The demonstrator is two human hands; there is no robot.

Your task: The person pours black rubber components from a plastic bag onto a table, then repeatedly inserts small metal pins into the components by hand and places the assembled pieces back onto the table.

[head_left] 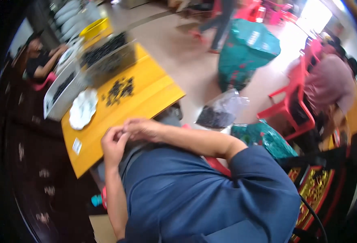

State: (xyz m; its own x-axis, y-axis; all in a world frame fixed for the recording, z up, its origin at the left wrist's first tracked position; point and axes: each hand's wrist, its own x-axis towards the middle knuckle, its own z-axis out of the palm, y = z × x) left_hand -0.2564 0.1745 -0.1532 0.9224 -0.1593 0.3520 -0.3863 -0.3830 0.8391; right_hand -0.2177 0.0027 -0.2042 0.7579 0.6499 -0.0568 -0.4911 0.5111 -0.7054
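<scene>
Meeting at the near edge of the yellow table (146, 87), the left hand (114, 146) and right hand (143, 128) pinch fingertips together on something too small to tell, while the pile of small dark pieces (120, 91) lies farther up the tabletop, beside the white plate (82, 108).

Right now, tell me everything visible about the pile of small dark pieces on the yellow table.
The pile of small dark pieces lies loose and scattered on the yellow table, beside a white dish and below a clear bin holding more dark pieces. They look black and bead-sized, blurred. Neither hand touches them; both hands meet nearer the table's edge.
</scene>
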